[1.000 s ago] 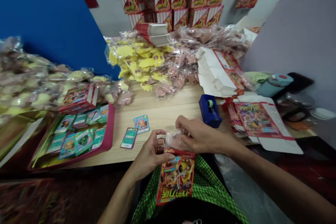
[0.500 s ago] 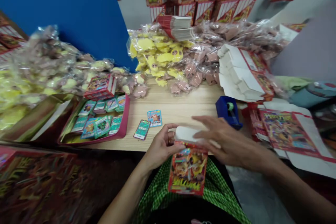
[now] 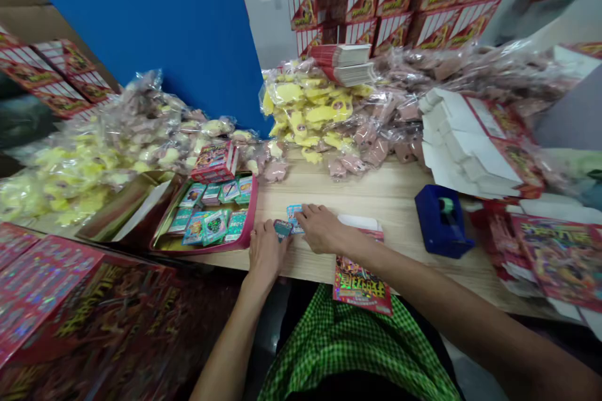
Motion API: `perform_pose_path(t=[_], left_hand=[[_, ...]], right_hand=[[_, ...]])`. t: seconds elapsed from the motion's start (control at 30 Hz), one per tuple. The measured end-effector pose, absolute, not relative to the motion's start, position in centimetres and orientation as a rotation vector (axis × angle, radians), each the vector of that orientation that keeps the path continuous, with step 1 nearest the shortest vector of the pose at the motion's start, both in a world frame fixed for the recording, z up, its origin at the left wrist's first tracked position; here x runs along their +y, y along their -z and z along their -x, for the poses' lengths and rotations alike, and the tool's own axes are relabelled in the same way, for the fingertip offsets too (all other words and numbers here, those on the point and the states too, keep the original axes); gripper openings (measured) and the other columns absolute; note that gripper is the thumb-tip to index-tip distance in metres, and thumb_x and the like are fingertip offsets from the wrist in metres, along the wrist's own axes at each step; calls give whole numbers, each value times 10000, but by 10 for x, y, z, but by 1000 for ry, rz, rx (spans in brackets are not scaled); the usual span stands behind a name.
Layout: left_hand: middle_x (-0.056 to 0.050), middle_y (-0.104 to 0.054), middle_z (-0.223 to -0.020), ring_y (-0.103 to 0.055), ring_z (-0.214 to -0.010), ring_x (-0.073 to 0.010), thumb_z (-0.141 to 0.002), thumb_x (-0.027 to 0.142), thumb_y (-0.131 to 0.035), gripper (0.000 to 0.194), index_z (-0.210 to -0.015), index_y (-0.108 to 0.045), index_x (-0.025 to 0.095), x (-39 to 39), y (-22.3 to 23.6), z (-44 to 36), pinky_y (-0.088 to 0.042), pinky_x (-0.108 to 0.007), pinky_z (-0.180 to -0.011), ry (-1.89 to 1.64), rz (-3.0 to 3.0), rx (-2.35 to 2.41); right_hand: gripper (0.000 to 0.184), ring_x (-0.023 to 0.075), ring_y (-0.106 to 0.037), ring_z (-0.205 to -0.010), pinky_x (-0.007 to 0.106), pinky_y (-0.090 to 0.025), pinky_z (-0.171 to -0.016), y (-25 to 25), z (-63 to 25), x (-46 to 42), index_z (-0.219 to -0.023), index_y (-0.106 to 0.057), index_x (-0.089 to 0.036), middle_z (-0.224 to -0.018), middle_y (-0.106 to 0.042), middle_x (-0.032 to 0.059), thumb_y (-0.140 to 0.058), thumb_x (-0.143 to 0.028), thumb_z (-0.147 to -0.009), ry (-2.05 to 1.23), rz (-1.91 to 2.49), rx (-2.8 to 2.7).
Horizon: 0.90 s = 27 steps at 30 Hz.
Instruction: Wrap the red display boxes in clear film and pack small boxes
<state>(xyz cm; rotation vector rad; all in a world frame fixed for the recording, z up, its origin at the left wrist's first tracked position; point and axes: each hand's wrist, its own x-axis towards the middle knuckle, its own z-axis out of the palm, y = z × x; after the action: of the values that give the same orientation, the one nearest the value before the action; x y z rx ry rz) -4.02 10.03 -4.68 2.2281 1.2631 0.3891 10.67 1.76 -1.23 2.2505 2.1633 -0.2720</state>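
My left hand [image 3: 267,249] is at the table's front edge, its fingers closed at the left end of a green playing card [image 3: 283,230]. Just beside it lies a blue playing card [image 3: 294,216]. My right hand [image 3: 320,229] reaches across from the right with its fingers closed at that card's right edge; the fingertips are partly hidden. Under my right forearm, a red printed box [image 3: 361,291] with a white end flap lies over the table edge, held by neither hand.
To the left stands an open tin [image 3: 253,216] of card stacks, with a small red box [image 3: 215,161] on its back rim. A blue tape dispenser [image 3: 441,225] and flattened cartons [image 3: 470,150] are at right. Bagged yellow toys [image 3: 305,106] pile up behind.
Both hands have left the red box, which now rests on the table edge. They have moved left to the two cards. The view has shifted too.
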Motion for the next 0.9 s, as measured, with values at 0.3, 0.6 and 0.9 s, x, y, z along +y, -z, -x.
perform_pose_path(t=[0.3, 0.6, 0.9], left_hand=[[-173, -680, -1169, -682, -1078, -313, -787, 181, -747, 348, -1121, -664, 127, 113, 56, 42, -521, -409, -941, -457, -2199, 1370], [-90, -793, -934, -755, -875, -253, -897, 246, -672, 167, -1045, -691, 172, 134, 40, 40, -522, -311, -754, -567, -2215, 1356], [-151, -757, -981, -700, -898, -295, -939, 254, -541, 217, -916, -746, 187, 129, 19, 41, -434, -342, -744, -631, -2322, 1442]], right_hand=[[356, 257, -711, -941, 305, -505, -801, 16, -125, 28, -1244, -626, -129, -984, -737, 143, -527, -30, -917, 412, -2166, 2157], [341, 304, -612, -1154, 353, -505, -908, 10, -117, 29, -1253, -579, -90, -1152, -667, 201, -416, -15, -963, 243, -2328, 2127], [254, 285, -619, -1007, 336, -497, -842, 35, -126, 27, -1126, -658, -50, -1120, -628, 193, -595, -57, -880, 391, -2085, 2289]])
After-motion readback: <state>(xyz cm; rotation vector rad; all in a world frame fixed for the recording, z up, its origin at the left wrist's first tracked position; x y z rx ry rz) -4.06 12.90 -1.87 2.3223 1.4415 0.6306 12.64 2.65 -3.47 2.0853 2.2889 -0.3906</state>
